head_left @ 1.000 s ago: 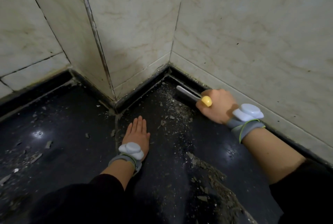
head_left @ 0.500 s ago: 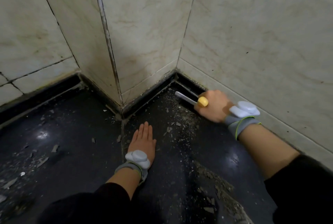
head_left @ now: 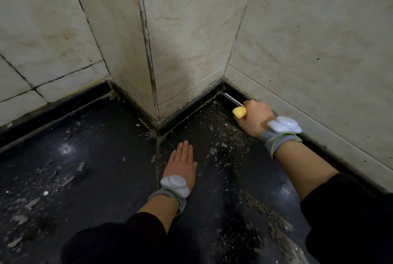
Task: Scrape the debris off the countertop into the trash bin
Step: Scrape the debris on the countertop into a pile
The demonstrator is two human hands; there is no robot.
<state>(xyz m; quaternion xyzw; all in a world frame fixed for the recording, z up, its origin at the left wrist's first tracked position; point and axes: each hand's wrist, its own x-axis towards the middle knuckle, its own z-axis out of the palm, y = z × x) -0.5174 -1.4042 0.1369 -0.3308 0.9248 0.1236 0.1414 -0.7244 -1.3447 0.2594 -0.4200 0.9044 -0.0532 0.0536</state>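
Head view, dark countertop [head_left: 106,178] meeting tiled walls [head_left: 319,51].

Left of frame: loose debris flakes [head_left: 68,181] lie scattered over the counter, well apart from both hands.

Centre, lower: left hand [head_left: 182,164] lies flat on the counter, palm down, fingers straight and together, pointing up-frame toward the jutting wall corner. It holds nothing and looks like a brace. A grey wrist sensor [head_left: 175,185] sits on its wrist.

Centre right: a band of fine grit [head_left: 223,136] lies between the two hands, nearer the right one.

Right of centre: scraper [head_left: 234,100], pale blade and yellow handle. Its long axis runs from lower right to upper left, along the seam where the counter meets the right-hand wall. The tip points up-left at the inner corner and lies just beside it. The blade sits low against the dark upstand; I cannot tell whether the edge touches.

Right hand [head_left: 255,119] has its fingers wrapped round the handle, with only the yellow end showing. It sits close against the right wall.

Lower right: a heaped strip of debris [head_left: 274,219] runs toward the bottom edge.

Judgement: the material worked on lies up-left of the right hand, along the blade's axis. The right hand is the nearer and the working one. The next stroke probably follows the seam. No trash bin is in view.
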